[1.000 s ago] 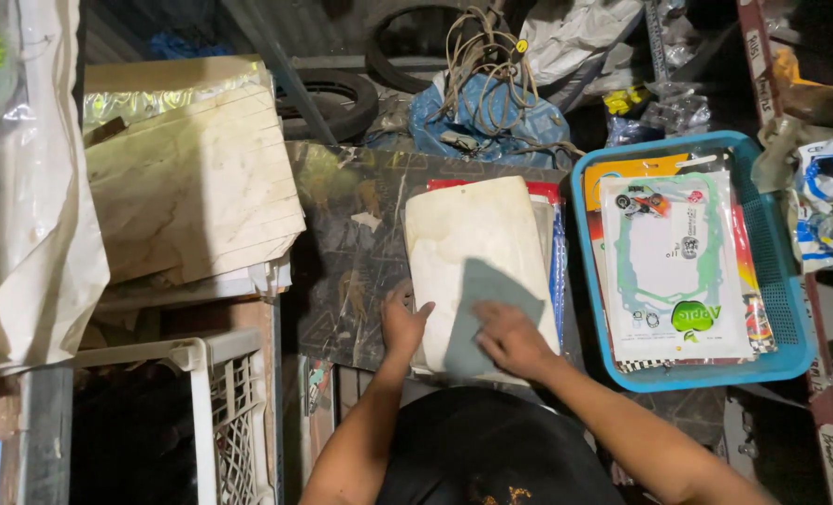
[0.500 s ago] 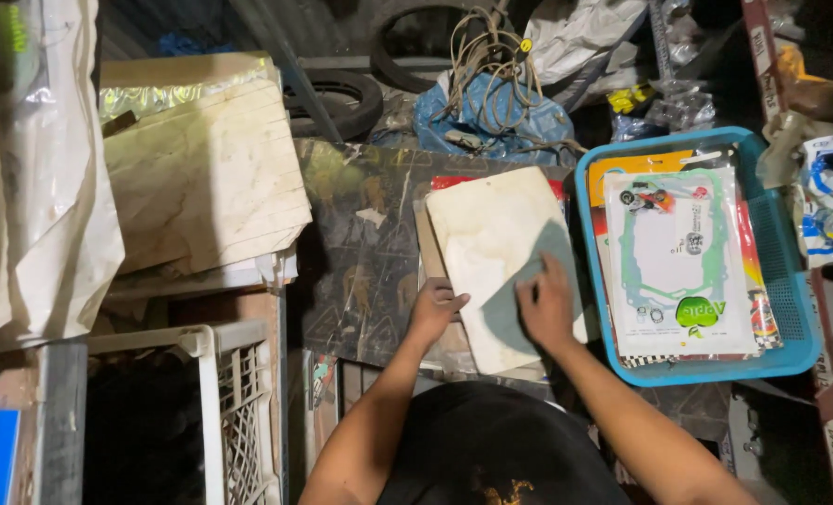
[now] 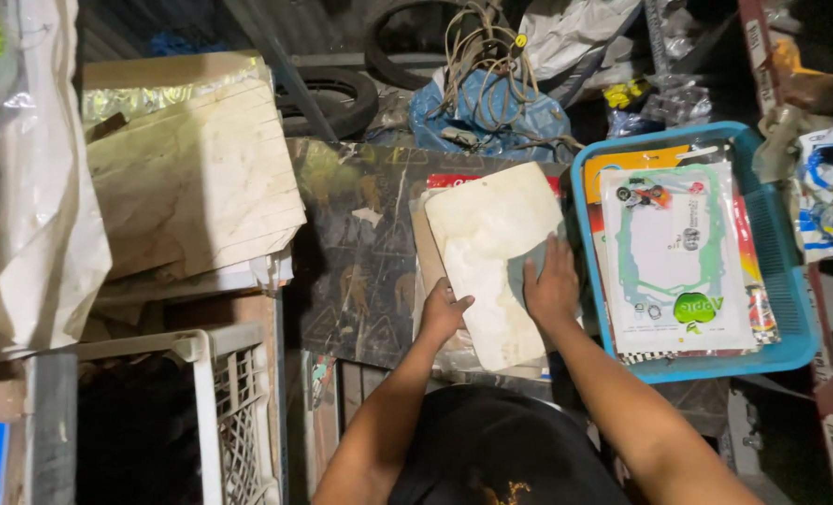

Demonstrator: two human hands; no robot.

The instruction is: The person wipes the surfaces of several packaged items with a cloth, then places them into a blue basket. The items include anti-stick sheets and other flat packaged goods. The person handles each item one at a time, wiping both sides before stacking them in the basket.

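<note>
Left hand (image 3: 445, 313) grips sheet (image 3: 496, 252) edge, likely to steady it; right hand (image 3: 551, 285) flat on sheet, pressing it down on counter (image 3: 360, 243). Blue tray (image 3: 781, 281) just right.

Both hands (image 3: 501, 299) (flat) — stained sheet (image 3: 496, 243)

I see a dark, worn board (image 3: 360, 252) that works as the table. A stack of flat cream sheets (image 3: 491, 252) lies right on it, with a red card edge (image 3: 454, 180) peeking out underneath. A blue tray (image 3: 790, 281) sits just beside the stack.
</note>
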